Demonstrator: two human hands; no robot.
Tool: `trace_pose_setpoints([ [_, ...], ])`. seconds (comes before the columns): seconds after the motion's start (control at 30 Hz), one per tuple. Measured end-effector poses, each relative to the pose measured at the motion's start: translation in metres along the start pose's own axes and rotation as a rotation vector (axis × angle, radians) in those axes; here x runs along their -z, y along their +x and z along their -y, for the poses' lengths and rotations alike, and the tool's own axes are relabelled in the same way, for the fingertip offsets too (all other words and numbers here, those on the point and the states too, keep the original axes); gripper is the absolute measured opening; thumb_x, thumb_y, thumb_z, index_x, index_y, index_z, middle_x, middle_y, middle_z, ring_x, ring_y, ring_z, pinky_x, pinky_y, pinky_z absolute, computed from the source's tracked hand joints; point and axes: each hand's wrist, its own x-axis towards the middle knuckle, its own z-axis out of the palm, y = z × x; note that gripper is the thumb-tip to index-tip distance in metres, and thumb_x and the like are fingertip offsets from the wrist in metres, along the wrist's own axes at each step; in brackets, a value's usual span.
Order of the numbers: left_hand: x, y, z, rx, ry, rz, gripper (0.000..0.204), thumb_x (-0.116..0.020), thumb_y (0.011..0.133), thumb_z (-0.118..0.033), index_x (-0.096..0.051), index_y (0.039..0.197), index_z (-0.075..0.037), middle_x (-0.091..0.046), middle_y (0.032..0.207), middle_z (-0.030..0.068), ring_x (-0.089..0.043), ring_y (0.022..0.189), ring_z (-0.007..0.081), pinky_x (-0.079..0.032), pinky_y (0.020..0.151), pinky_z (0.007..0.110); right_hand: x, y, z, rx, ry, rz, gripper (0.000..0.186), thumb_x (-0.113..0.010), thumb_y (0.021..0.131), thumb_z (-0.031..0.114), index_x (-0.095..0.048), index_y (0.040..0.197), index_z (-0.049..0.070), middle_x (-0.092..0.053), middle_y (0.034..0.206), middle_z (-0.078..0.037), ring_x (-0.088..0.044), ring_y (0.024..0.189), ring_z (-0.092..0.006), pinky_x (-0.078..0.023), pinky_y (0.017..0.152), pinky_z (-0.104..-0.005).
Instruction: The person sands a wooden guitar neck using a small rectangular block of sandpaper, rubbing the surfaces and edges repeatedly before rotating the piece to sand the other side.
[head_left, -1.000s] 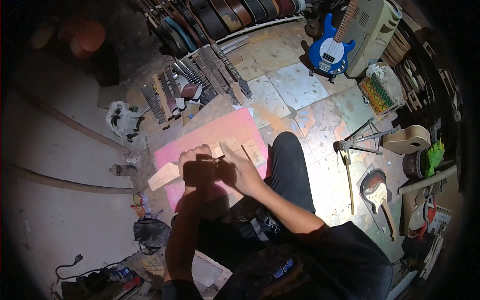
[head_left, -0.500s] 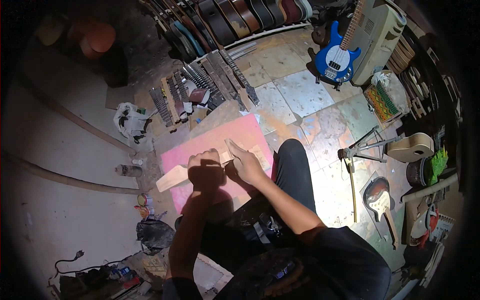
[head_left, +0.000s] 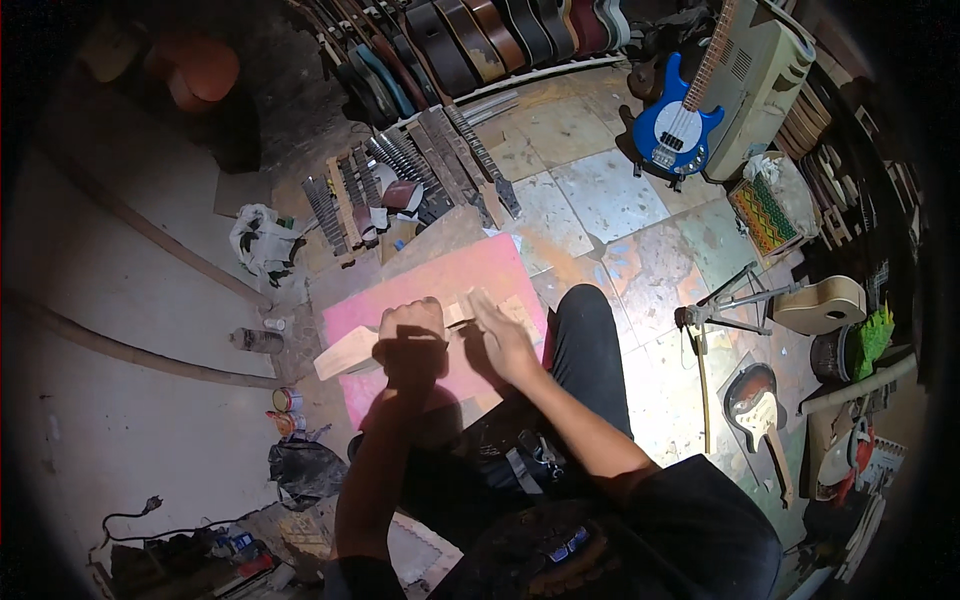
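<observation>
I sit on the floor over a pink board (head_left: 480,270). My left hand (head_left: 410,325) is closed around a pale wooden guitar neck (head_left: 348,352) that lies across the board, its wide end sticking out to the left. My right hand (head_left: 500,335) rests flat on the same wooden piece, fingers stretched forward along its right part. My hands hide the middle of the wood. My black-trousered knee (head_left: 585,320) lies to the right of the board.
Several unfinished guitar necks (head_left: 400,170) lie in rows beyond the board. Guitar bodies lean against the back wall (head_left: 500,30). A blue electric bass (head_left: 672,125) stands at the right, a stand (head_left: 730,305) and a guitar body (head_left: 755,405) lie beside my knee. Cans (head_left: 287,400) and bags sit left.
My hands and the wooden piece have stayed on the pink board; the right hand has slid slightly forward along the wood. The view shifted a little with my head.
</observation>
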Motion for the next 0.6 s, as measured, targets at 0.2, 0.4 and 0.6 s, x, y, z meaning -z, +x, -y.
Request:
trace_pose_setpoints([
  [0.2, 0.006, -0.004, 0.001, 0.012, -0.024, 0.021, 0.027, -0.083, 0.067, -0.013, -0.07, 0.091, -0.01, -0.077, 0.085, 0.0124, -0.078, 0.084, 0.0264, -0.059, 0.079, 0.036, -0.007, -0.001, 0.033, -0.182, 0.578, 0.069, 0.064, -0.044, 0.094, -0.005, -0.045, 0.157, 0.003, -0.042, 0.162, -0.026, -0.047, 0.149, -0.0344, -0.035, 0.123, -0.0355],
  [0.4, -0.008, -0.004, 0.002, 0.009, -0.039, -0.049, 0.021, -0.079, 0.072, -0.016, -0.07, 0.09, -0.01, -0.077, 0.083, 0.0129, -0.078, 0.082, 0.0267, -0.058, 0.076, 0.037, 0.008, 0.008, 0.03, -0.143, 0.228, 0.173, 0.067, -0.045, 0.093, -0.01, -0.042, 0.158, 0.001, -0.041, 0.164, -0.025, -0.039, 0.153, -0.0354, -0.034, 0.125, -0.0398],
  [0.6, -0.01, -0.014, 0.007, -0.022, -0.004, -0.17, 0.014, -0.071, 0.078, -0.018, -0.071, 0.089, -0.009, -0.075, 0.081, 0.0142, -0.077, 0.078, 0.0306, -0.059, 0.073, 0.041, 0.002, 0.011, -0.001, -0.139, -0.084, 0.165, 0.075, -0.052, 0.089, -0.008, -0.041, 0.161, 0.008, -0.041, 0.163, -0.023, -0.045, 0.148, -0.0376, -0.041, 0.12, -0.0388],
])
